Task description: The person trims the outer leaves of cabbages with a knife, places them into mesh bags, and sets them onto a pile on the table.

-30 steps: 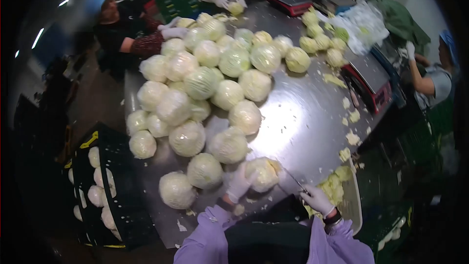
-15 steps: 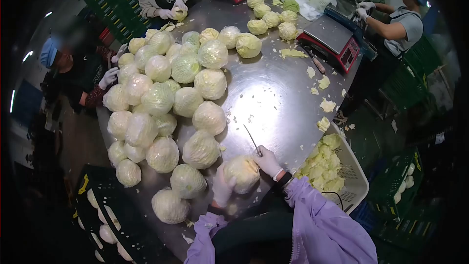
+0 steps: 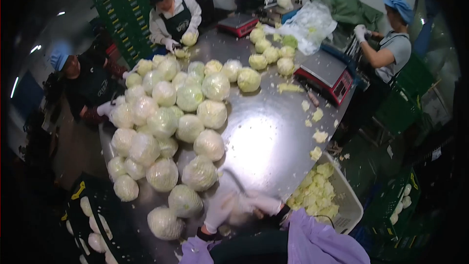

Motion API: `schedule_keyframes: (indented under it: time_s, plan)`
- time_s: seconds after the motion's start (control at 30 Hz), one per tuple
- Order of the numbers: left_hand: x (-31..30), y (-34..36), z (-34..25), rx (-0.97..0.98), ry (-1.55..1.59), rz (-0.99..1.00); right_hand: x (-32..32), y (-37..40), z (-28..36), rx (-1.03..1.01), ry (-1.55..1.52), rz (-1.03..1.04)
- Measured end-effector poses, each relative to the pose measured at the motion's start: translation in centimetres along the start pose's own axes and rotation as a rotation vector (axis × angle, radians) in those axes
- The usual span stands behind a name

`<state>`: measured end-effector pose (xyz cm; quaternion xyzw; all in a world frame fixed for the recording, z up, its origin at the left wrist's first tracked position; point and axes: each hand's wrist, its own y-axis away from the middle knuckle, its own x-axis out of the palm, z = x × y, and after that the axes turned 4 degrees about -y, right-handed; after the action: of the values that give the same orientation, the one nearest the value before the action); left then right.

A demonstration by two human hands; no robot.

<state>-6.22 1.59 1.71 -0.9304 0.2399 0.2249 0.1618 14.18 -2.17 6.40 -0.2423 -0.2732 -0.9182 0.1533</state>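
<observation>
The basket (image 3: 351, 204) near the right hand (image 3: 266, 202) holds likely cabbage leaves (image 3: 315, 191).

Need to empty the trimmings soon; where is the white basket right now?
The head view shows the white basket at lower right, beside the table, right of the person's right hand, with pale leaves in it.

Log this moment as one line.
Left hand: beside right, hold unclear | Right hand: holding blurred knife | Wrapped cabbages: clustered on table

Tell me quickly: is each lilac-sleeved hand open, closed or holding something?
Left hand: too blurred to tell its grip.
Right hand: closed, holding a knife.
</observation>
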Motion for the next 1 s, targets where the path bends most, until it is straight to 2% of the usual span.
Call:
schedule_keyframes:
  time_s: [0.03, 0.07, 0.1, 0.13, 0.17, 0.2, 0.27, 0.3, 0.33, 0.37, 0.4, 0.47, 0.5, 0.53, 0.57, 0.6, 0.67, 0.7, 0.73, 0.8, 0.83, 0.87, 0.93, 1.0]
  plan:
    - [-0.1, 0.2, -0.4, -0.118, -0.102, 0.089, 0.8, 0.5, 0.4, 0.032, 0.059, 0.078]
    - [1.4, 1.6, 2.7, -0.155, -0.22, 0.045, 1.2, 0.7, -0.1, 0.067, 0.119, 0.154]
    - [1.4, 1.3, 1.7, -0.151, -0.281, -0.011, 0.7, -0.1, -2.7, -0.008, 0.094, 0.201]
    - [1.3, 1.5, 1.6, -0.036, -0.384, -0.037, 0.1, -1.0, -4.3, -0.075, 0.064, 0.254]
    - [1.7, 2.3, 3.7, -0.081, -0.32, 0.015, -0.1, -0.2, -3.1, -0.099, 0.102, 0.266]
    - [1.7, 2.6, 4.0, -0.05, -0.329, -0.025, -0.3, 0.8, -2.0, -0.12, 0.137, 0.28]
    - [3.3, 3.2, 5.4, -0.406, 0.16, -0.172, -2.4, 1.1, -2.6, -0.121, 0.105, 0.26]
    - [3.6, 2.9, 4.8, -0.398, 0.163, -0.177, -2.6, 2.0, -1.8, -0.029, 0.102, 0.141]
    - [3.8, 2.6, 4.1, -0.458, 0.385, -0.235, -2.6, 2.5, -1.2, 0.061, 0.099, 0.021]
    - [3.8, 2.3, 3.5, -0.512, 0.608, -0.292, -2.7, 2.4, -1.2, -0.103, 0.161, 0.027]
    - [3.5, 2.1, 3.3, -0.5, 0.613, -0.296, -2.9, 2.4, -1.4, -0.109, 0.173, 0.027]
    - [2.6, 1.8, 2.8, -0.354, 0.151, -0.12, -3.9, 2.1, -2.8, -0.175, 0.347, -0.147]
    - [1.6, 1.1, 0.3, -0.344, 0.153, -0.128, -5.1, 1.7, -3.9, -0.269, 0.65, -0.22]
    - [-0.3, -0.1, -3.9, -0.384, 0.401, 0.139, -5.8, 1.4, -4.8, -0.212, 0.89, -0.276]
    - [-1.2, -1.0, -6.1, -0.414, 0.643, 0.411, -4.9, 1.7, -4.6, -0.355, 0.984, -0.305]
    - [-0.7, -1.1, -6.2, -0.404, 0.641, 0.407, -3.9, 2.1, -4.6, -0.5, 1.072, -0.334]
    - [0.4, -0.9, -5.8, -0.364, 0.853, 0.262, -5.2, 1.4, -5.8, -0.474, 1.118, -0.326]
    - [0.5, -1.0, -5.3, -0.29, 0.687, 0.205, -6.2, 1.1, -6.2, -0.436, 1.096, -0.274]
    - [1.5, -0.2, -2.6, -0.28, 0.684, 0.2, -6.8, 0.9, -6.1, -0.398, 1.075, -0.22]
    - [3.5, 1.0, 3.6, -0.223, 0.814, 0.03, -5.5, 1.4, -5.5, -0.497, 1.116, -0.232]
    - [0.0, 0.1, -3.9, -0.297, 0.693, 0.289, -5.2, 1.2, -5.7, -0.536, 1.084, -0.256]
    - [3.9, 1.5, 6.8, -0.213, -0.049, 0.064, -5.1, 0.9, -6.1, -0.577, 1.054, -0.278]
    - [2.0, 0.8, -0.7, -0.075, -0.29, 0.093, -5.1, 0.3, -6.5, -0.652, 0.992, -0.309]
    - [2.1, 0.9, -3.3, 0.003, -0.339, 0.095, -4.7, 0.3, -6.3, -0.687, 0.939, -0.332]
